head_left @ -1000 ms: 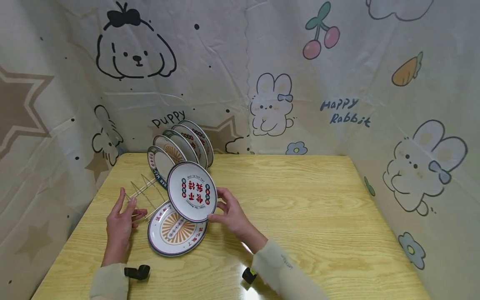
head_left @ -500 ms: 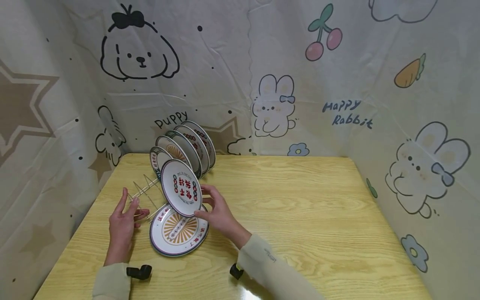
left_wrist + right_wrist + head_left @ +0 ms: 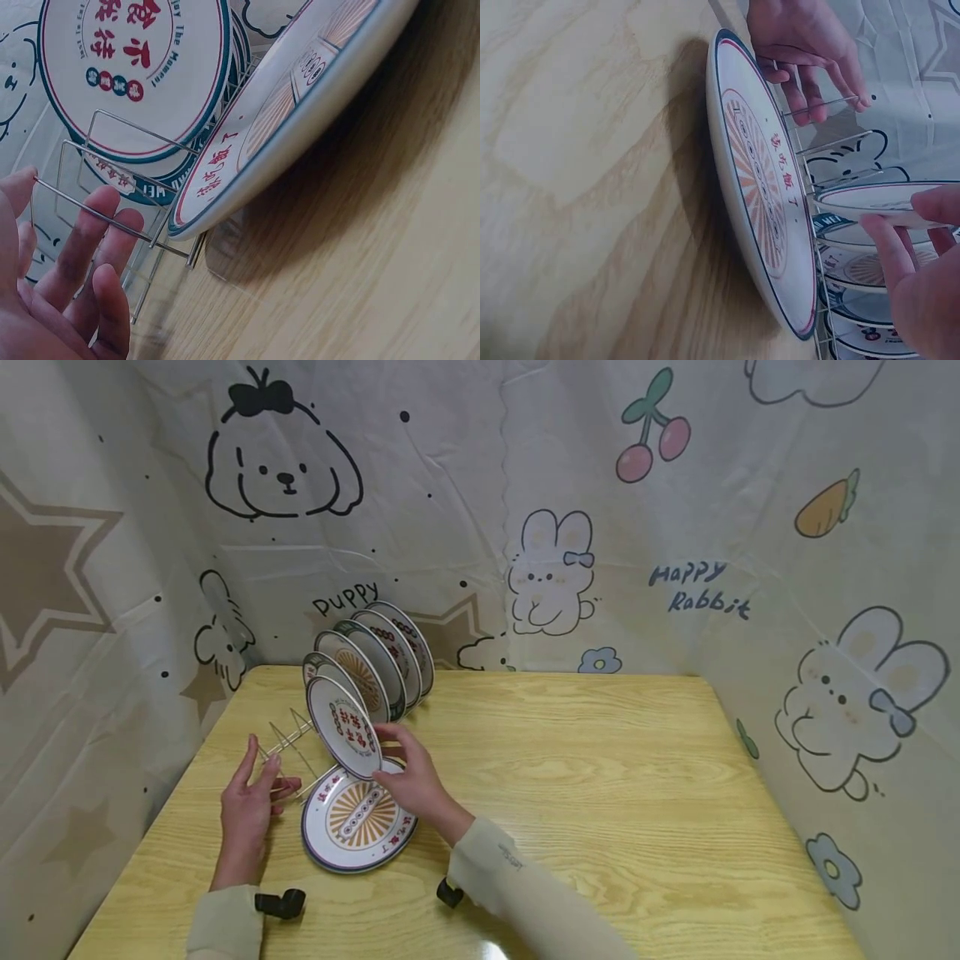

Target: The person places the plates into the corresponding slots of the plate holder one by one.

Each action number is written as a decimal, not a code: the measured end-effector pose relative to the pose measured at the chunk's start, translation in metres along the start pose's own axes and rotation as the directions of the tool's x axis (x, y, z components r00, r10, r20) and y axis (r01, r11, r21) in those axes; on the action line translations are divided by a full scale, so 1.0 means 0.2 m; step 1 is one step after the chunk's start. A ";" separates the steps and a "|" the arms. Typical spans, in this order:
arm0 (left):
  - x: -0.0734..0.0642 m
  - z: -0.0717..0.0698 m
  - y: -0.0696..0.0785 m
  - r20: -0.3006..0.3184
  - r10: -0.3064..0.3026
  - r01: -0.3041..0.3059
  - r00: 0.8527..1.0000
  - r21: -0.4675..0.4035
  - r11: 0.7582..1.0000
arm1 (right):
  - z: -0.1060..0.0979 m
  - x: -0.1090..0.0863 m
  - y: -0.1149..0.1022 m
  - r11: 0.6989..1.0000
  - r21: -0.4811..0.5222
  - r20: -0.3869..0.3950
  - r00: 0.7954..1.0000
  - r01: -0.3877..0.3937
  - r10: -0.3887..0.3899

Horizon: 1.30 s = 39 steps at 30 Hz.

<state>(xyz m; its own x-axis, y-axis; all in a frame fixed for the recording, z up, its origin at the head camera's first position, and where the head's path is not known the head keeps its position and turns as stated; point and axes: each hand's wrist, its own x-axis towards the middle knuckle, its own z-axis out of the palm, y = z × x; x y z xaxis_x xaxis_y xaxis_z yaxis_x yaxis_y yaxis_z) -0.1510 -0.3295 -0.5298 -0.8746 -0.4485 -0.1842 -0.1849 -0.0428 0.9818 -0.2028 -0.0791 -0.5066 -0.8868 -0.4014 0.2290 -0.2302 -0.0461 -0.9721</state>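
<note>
My right hand (image 3: 420, 785) pinches the right rim of a white plate (image 3: 339, 718) with red characters. That plate stands tilted at the front of a row of upright plates (image 3: 351, 667) in a wire dish rack (image 3: 161, 244). In the right wrist view its lower edge is at the rack's wires; whether it rests on them I cannot tell. My left hand (image 3: 251, 806) holds the rack's near left end, thumb and fingers on either side of the end wire. A plate with an orange ray pattern (image 3: 360, 827) leans low against the rack's front side, slightly tilted.
The wooden table (image 3: 585, 793) stretches to the right of the rack. A printed curtain (image 3: 465, 468) closes off the back and both sides, close behind the plates. Black wrist cameras (image 3: 281, 904) stick out from both sleeves.
My right hand has moved left and away from me with the plate, which has turned more edge-on and come in line with the row. The left hand stays on the rack.
</note>
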 end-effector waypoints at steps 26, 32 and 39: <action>0.03 0.02 0.01 -0.010 -0.065 0.065 0.998 0.007 0.998 | 0.02 0.10 0.01 0.984 -0.176 0.011 1.000 0.027 -0.025; 0.03 0.03 0.02 -0.009 -0.048 0.048 0.999 0.009 0.999 | 0.01 0.13 0.01 0.978 -0.207 0.017 1.000 0.011 -0.008; 0.01 0.02 0.01 -0.025 -0.069 0.069 0.997 0.013 0.998 | 0.07 0.16 0.02 0.979 -0.202 -0.025 1.000 -0.013 0.008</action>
<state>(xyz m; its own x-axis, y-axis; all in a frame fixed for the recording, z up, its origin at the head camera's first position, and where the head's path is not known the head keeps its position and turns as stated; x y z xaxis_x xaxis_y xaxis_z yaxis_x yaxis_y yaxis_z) -0.1540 -0.3275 -0.5276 -0.8485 -0.4665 -0.2499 -0.2504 -0.0621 0.9662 -0.2267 -0.1040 -0.5030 -0.8983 -0.3788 0.2228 -0.2953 0.1449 -0.9443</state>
